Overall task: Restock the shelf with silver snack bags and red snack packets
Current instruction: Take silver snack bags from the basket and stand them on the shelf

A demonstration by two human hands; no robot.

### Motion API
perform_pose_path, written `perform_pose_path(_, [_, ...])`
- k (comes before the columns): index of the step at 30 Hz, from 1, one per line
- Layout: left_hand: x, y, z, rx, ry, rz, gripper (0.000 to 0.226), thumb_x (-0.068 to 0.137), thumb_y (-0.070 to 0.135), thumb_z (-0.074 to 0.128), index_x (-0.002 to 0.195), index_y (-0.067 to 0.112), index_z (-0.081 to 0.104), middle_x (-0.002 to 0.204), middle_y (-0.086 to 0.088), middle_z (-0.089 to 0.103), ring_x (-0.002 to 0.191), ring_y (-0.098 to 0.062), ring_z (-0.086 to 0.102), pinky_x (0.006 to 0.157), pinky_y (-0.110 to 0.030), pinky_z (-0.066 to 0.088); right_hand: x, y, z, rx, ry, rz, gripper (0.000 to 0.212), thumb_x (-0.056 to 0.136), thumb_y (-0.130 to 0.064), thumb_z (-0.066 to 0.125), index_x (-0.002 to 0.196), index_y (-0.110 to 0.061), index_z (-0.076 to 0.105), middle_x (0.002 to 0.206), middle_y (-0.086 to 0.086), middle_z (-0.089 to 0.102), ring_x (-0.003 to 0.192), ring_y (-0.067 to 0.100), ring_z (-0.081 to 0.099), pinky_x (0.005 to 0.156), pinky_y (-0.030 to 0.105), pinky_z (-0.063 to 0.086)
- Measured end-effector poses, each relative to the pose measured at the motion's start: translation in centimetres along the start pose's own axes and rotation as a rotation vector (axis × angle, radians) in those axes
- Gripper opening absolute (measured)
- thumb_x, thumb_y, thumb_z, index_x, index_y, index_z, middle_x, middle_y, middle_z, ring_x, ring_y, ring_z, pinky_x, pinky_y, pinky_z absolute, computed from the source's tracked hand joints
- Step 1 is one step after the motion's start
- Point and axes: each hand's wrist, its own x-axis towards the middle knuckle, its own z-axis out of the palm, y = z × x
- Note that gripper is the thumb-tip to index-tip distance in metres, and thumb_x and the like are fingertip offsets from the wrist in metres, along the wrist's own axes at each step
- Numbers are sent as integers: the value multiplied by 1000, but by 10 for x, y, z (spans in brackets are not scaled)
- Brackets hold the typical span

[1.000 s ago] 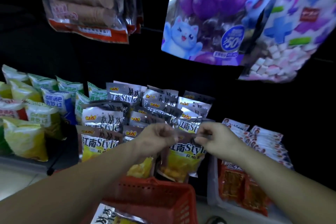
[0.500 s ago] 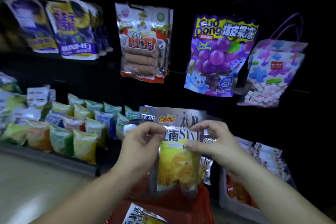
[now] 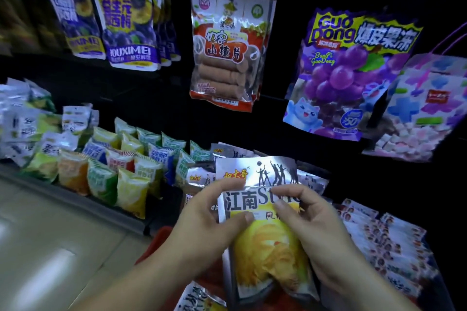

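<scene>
Holding a flat silver foil snack bag with a yellow crisp picture [image 3: 265,252] upright at lower centre of the frame, both hands grip it by its sides. The left hand [image 3: 207,230] has its thumb on the front and its fingers curled round the left edge. The right hand [image 3: 318,235] pinches the right edge in the same way, thumb on the printed panel. The bag hangs above a red plastic basket [image 3: 159,242], and another silver bag [image 3: 197,298] lies in the basket at the bottom edge. Just behind the held bag stands a stack of matching silver bags [image 3: 202,177] on the dark shelf. A row of small red-and-white printed packets [image 3: 379,232] lies at lower right. The step in hand appears to be seating this bag at the front of that stack. It is done well by presenting the bag upright and label-forward, lowering its bottom seam first, and releasing only once it leans on its neighbours. Foil is slippery, so a firm two-sided pinch is advisable, clear of the green and yellow pillow bags [image 3: 121,184] at left.
</scene>
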Motion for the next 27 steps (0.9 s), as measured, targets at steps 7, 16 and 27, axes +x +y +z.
perform_pose_path(7, [6, -10, -2, -46, 176, -19, 17, 83, 21, 83, 90, 35, 77, 101, 14, 75, 91, -8, 70, 80, -30, 59, -7, -6, -2, -61, -160, -65, 51, 87, 4, 77, 114, -40, 71, 115, -4, 73, 105, 25, 71, 88, 47, 61])
perform_pose_path(16, [2, -19, -2, -169, 274, -119, 50, 86, 15, 80, 123, 40, 57, 112, 8, 73, 91, -13, 74, 72, -35, 63, -21, -10, 5, -419, -1, -255, 75, 93, -10, 74, 132, -67, 44, 134, -48, 44, 135, -14, 43, 109, 18, 46])
perform_pose_path(27, [-6, -18, 16, -63, 156, -125, 48, 94, 7, 70, 125, 41, 58, 85, 17, 73, 71, 4, 67, 66, -15, 53, -18, -5, 5, -151, 198, -156, 78, 81, -16, 80, 140, -52, 43, 127, -30, 58, 117, -23, 52, 102, 20, 51])
